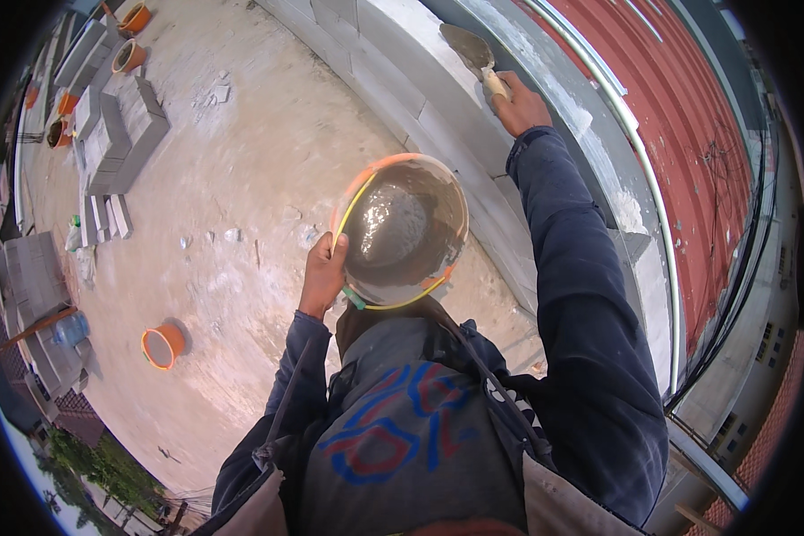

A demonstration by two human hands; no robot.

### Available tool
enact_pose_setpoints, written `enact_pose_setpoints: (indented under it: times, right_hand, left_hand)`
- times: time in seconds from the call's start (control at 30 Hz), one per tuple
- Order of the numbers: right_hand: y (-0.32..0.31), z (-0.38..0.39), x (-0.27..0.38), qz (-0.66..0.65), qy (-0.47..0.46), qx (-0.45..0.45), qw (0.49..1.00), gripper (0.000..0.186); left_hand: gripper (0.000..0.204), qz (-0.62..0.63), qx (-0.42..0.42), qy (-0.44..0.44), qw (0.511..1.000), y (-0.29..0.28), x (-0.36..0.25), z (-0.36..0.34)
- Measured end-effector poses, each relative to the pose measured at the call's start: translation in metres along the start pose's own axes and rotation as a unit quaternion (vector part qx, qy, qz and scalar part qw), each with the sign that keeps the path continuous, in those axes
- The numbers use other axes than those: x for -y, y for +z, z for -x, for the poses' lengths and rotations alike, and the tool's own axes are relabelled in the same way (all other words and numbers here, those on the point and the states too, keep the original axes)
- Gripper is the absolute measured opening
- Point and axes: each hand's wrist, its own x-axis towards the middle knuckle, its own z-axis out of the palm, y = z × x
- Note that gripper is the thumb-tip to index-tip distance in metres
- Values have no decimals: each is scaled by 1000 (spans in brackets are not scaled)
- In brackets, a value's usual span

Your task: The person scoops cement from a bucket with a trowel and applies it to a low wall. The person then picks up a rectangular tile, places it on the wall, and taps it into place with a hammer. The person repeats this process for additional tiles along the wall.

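My left hand [323, 273] is closed on the rim of an orange bucket [460, 201], thumb over the edge, in front of my body. Wet grey mortar [391, 228] lies inside it and coats its wall. A yellow handle [402, 306] with a green grip hangs along the near side of the rim. My right arm reaches far forward and to the right. There my right hand [521, 105] is wrapped round the wooden handle of a trowel [470, 49]. The trowel's mortar-smeared blade is over the top of a light grey block wall [420, 85].
Beyond the wall lies a red corrugated roof [679, 179], with a white pipe [630, 121] and dark cables along it. Stacks of grey blocks [121, 134] and several orange buckets stand far left. Another orange bucket [163, 346] and a clear water jug [71, 329] are at left.
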Motion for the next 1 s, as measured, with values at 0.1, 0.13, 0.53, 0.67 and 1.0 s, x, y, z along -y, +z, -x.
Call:
enact_pose_setpoints:
  times: [0.1,0.13,0.53,0.67,1.0]
  right_hand:
    - [9,0,5,42,2,8,999,51]
    - [12,3,3,52,1,9,999,51]
    - [-4,131,-20,-78,-35,-17,996,52]
    - [-26,231,-19,4,-28,110,994,50]
    - [15,325,0,184,-84,287,937,37]
  left_hand:
    - [38,11,-10,22,1000,0,3,2]
    - [38,8,-13,24,1000,-1,2,1]
    - [39,-44,-36,46,997,-2,-6,-4]
    - [38,-85,-4,53,995,2,-12,-7]
    - [43,-117,59,80,988,56,-32,-10]
